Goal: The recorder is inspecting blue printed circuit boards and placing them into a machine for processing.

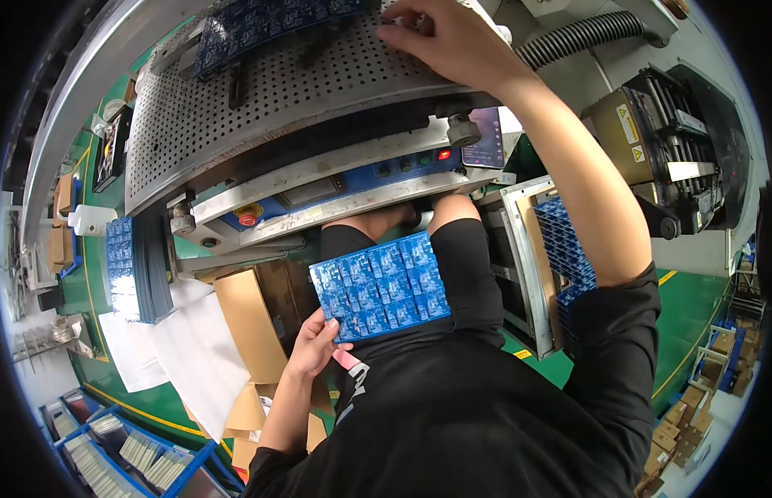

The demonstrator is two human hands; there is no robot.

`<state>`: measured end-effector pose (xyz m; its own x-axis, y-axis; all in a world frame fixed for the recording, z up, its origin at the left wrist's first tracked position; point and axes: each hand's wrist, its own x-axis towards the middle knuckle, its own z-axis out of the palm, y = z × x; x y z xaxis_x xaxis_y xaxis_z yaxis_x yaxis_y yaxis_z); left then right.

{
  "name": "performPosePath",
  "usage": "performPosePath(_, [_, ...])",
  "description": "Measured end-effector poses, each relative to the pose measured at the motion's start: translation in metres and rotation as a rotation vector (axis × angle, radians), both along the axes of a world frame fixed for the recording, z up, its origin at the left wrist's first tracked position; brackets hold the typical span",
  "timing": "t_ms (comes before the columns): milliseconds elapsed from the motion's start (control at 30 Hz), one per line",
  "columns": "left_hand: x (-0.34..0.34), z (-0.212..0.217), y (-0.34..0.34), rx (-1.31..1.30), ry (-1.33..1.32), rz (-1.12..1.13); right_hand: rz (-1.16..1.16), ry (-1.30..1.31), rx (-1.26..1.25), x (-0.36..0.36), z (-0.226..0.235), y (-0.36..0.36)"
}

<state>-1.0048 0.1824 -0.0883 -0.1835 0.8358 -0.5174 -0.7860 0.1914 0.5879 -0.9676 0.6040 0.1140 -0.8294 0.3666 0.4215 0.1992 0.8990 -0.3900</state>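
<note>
My left hand (313, 344) grips a blue circuit board panel (382, 286) by its lower left corner, thumb on top. The panel is tilted above my lap, its rows of repeated small boards facing up. At the top, my right hand (440, 37) is over the perforated metal plate (182, 137), thumb and fingers bent with a gap between them. Nothing shows in that gap. Just left of those fingertips, another blue circuit board panel (270, 29) lies near the plate's far side; whether they touch it I cannot tell.
Below the plate runs a machine front with a red stop button (249, 216). Stacked blue panels (129, 266) stand at left; a rack (531, 274) holds more at right. An open cardboard box (249, 319), white sheets (195, 357) and blue bins (112, 448) fill the lower left.
</note>
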Motion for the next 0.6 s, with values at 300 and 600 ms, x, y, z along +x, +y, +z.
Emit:
performPosePath(300, [0.0, 0.001, -0.031, -0.131, 0.044, 0.108, -0.124, 0.001, -0.365, -0.04, 0.016, 0.0])
performPosePath(600, [0.001, 0.014, 0.016, -0.074, 0.139, -0.006, -0.189, -0.004, -0.467, -0.043, 0.022, -0.008])
